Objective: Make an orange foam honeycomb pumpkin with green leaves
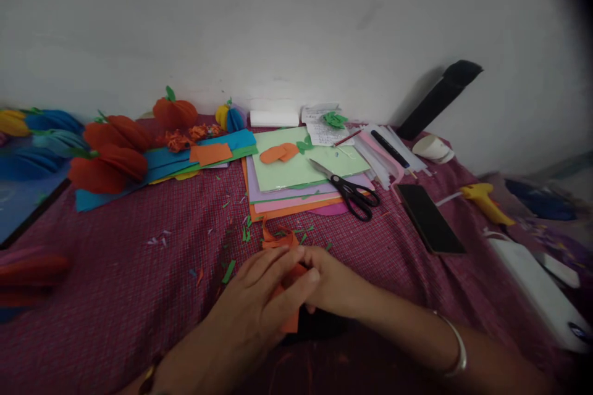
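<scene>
Near the front of the table, my left hand lies over a piece of orange paper, pressing it with the fingers close together. My right hand meets it from the other side, fingers curled at the same paper. Parts of both hands' fingers and the paper's middle are hidden. Beyond my fingertips, a crumpled orange paper strip sticks out. Black-handled scissors rest partly on a stack of coloured sheets. Two orange paper ovals and a green paper leaf lie on the top sheet.
Orange-red paper pumpkins and blue strips are at the left. To the right lie a phone, a yellow glue gun, a white cup and a white power bank-like box. Green paper scraps dot the cloth.
</scene>
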`<state>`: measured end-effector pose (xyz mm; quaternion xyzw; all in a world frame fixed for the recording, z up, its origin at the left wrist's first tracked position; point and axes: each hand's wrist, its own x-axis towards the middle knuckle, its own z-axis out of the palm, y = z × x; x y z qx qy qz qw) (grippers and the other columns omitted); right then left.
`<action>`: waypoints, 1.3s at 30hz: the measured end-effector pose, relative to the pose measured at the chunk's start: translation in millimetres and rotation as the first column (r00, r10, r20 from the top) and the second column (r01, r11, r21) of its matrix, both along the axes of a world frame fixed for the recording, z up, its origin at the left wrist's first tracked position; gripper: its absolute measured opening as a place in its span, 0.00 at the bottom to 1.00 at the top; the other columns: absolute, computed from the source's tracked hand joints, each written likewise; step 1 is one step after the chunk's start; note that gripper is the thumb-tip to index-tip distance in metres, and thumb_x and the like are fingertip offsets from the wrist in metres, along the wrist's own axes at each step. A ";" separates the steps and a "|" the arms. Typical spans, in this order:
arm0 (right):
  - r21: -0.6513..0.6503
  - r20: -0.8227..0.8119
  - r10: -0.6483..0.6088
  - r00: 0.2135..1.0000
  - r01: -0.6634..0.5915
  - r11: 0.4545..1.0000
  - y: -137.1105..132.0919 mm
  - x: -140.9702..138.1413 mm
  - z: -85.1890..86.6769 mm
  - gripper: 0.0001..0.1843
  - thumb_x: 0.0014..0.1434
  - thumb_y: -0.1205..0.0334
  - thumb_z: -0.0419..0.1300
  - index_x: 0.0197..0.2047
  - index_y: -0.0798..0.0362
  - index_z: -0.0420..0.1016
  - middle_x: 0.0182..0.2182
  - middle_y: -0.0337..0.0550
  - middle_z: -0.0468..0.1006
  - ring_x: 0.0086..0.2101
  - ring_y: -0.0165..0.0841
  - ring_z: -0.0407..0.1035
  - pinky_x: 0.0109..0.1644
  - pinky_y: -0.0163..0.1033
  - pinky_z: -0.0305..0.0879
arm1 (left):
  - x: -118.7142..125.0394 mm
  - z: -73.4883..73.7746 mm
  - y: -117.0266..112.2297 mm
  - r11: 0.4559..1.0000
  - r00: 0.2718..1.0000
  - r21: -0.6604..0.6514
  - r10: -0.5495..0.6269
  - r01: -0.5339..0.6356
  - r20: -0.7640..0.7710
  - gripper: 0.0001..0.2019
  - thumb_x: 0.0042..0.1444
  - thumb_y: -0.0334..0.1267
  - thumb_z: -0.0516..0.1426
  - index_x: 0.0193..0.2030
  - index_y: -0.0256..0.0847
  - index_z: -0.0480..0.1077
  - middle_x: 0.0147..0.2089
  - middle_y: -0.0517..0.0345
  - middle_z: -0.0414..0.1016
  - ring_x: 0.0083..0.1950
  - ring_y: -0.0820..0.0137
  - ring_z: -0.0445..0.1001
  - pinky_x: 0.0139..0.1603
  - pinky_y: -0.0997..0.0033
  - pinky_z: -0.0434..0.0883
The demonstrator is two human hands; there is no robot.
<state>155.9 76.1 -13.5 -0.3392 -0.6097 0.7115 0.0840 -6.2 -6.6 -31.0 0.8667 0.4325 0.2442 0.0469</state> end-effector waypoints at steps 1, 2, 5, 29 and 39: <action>0.001 0.008 0.001 1.000 -0.001 1.000 -1.4 -0.9 0.4 0.05 0.50 0.70 0.54 0.32 0.55 0.70 0.21 0.30 0.66 0.18 0.20 0.59 0.20 0.26 0.59 | 0.3 -0.9 -0.5 1.000 1.000 -0.015 0.003 -0.002 0.007 0.39 0.50 0.16 0.52 0.69 0.40 0.51 0.67 0.42 0.59 0.68 0.57 0.54 0.62 0.52 0.67; 0.008 0.020 -0.003 1.000 0.003 1.000 -2.8 -1.9 0.5 0.06 0.50 0.69 0.55 0.32 0.55 0.70 0.21 0.30 0.66 0.18 0.20 0.59 0.20 0.26 0.59 | 0.5 -2.6 -0.6 0.999 1.000 -0.028 0.021 -0.020 0.021 0.40 0.50 0.15 0.51 0.69 0.39 0.50 0.66 0.42 0.60 0.68 0.58 0.55 0.62 0.52 0.68; 0.067 0.019 -0.051 0.999 0.049 0.997 -6.7 -5.1 0.8 0.06 0.49 0.68 0.56 0.33 0.54 0.70 0.20 0.29 0.65 0.18 0.21 0.58 0.20 0.27 0.59 | 1.6 -10.9 1.1 0.995 0.994 -0.063 0.085 -0.081 0.072 0.43 0.49 0.15 0.52 0.72 0.40 0.46 0.67 0.40 0.59 0.67 0.56 0.58 0.63 0.50 0.67; 0.702 -0.282 -0.102 0.954 0.278 0.655 -5.5 -1.5 -11.6 0.07 0.55 0.73 0.57 0.36 0.52 0.70 0.33 0.39 0.71 0.34 0.30 0.67 0.39 0.36 0.63 | -10.0 8.5 16.0 0.899 0.709 -0.431 0.357 -0.083 0.608 0.09 0.61 0.30 0.52 0.42 0.41 0.73 0.41 0.54 0.79 0.42 0.66 0.77 0.43 0.68 0.71; 0.191 -0.356 -0.198 0.913 0.279 0.941 -9.1 -2.8 -7.4 0.07 0.53 0.66 0.63 0.36 0.53 0.69 0.28 0.34 0.71 0.25 0.25 0.66 0.29 0.32 0.64 | -4.9 5.3 18.4 0.764 0.520 -0.640 0.518 0.075 0.679 0.03 0.58 0.34 0.57 0.37 0.41 0.72 0.36 0.59 0.74 0.39 0.68 0.74 0.43 0.67 0.72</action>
